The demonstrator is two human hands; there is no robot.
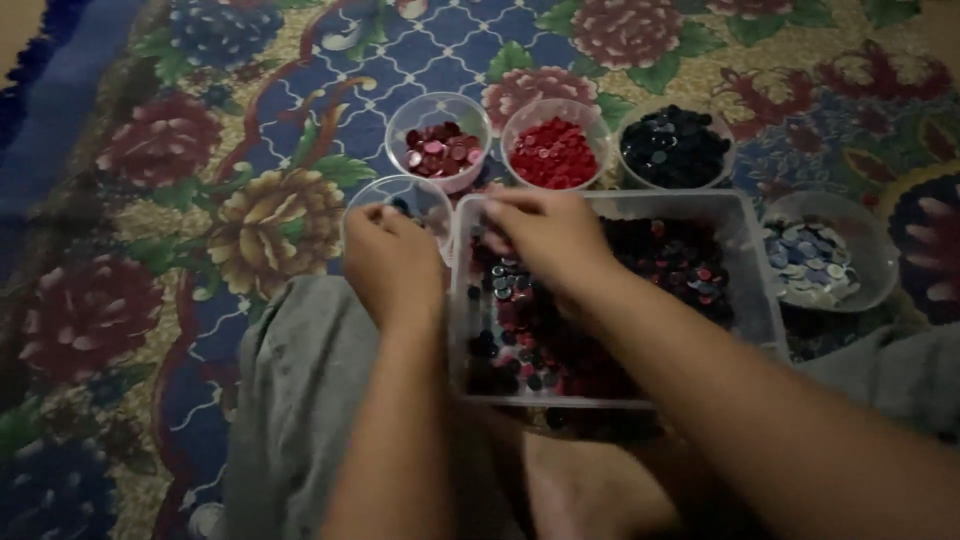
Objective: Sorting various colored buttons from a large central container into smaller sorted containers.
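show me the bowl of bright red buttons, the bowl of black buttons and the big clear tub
bowl of bright red buttons (553,152), head view, on the red buttons inside
bowl of black buttons (675,147), head view, on the black pile
big clear tub (757,270), head view, on its right wall

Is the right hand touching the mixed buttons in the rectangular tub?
Touching. The head view shows the right hand resting fingers-down on the mixed buttons inside the clear tub.

Floral carpet (150,150), bowl of pale buttons (825,255) at right
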